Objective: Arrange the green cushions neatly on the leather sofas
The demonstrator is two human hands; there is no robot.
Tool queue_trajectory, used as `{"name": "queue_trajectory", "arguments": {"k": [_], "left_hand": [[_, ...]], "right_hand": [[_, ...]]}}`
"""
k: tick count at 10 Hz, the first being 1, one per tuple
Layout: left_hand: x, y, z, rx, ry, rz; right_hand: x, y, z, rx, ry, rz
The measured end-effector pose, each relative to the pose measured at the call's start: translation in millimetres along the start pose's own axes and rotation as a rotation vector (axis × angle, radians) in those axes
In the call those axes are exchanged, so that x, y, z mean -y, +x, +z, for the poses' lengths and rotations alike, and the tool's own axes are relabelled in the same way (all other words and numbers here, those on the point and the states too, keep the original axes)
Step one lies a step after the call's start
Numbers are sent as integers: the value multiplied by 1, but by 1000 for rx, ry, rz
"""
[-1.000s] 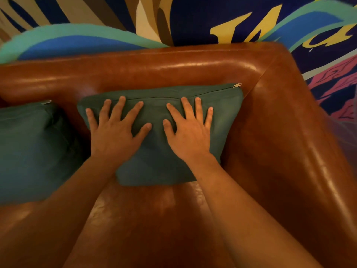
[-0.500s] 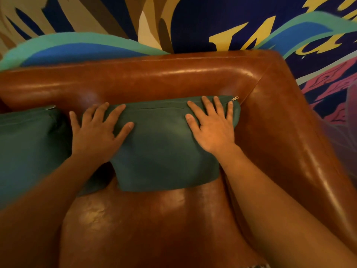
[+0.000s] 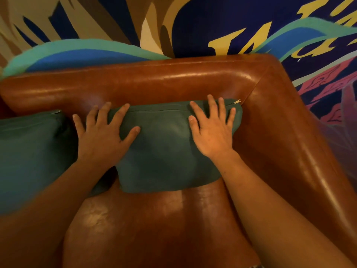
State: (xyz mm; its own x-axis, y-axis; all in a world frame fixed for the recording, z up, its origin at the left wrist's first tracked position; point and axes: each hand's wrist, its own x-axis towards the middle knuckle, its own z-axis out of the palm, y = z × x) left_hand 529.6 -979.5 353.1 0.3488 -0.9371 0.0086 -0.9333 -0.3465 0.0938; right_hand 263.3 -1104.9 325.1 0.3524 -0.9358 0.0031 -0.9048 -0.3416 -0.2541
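A green cushion (image 3: 166, 151) leans against the backrest of the brown leather sofa (image 3: 154, 82), tucked into its right corner, zipper edge up. My left hand (image 3: 102, 136) lies flat with fingers spread over the cushion's upper left corner. My right hand (image 3: 212, 130) presses flat on its upper right part, fingers apart, near the zipper pull (image 3: 237, 101). Neither hand grips the fabric. A second green cushion (image 3: 32, 151) stands to the left, partly cut off by the frame edge and my left forearm.
The sofa's right armrest (image 3: 289, 151) runs down the right side. Bare seat leather (image 3: 154, 229) lies in front of the cushions. A colourful painted wall (image 3: 193, 26) rises right behind the backrest.
Both hands slid apart from the cushion's middle to its upper corners. The cushion shifted right and back into the sofa's corner.
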Motion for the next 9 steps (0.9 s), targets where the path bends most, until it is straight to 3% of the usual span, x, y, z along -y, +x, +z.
{"name": "queue_trajectory", "arguments": {"k": [1,3,5,9], "left_hand": [[1,-3,-4,70,2,70],[-5,-11,-5,180,-21,37],[-15,-38,-44,139,-15,47],[-30,-97,-132,338,62,58]], "right_hand": [[-16,-2,-3,18,-6,132],[-13,-6,-15,188,-17,145],[24,-37,-59,242,20,101],[103,-104,-150,353,79,161]]}}
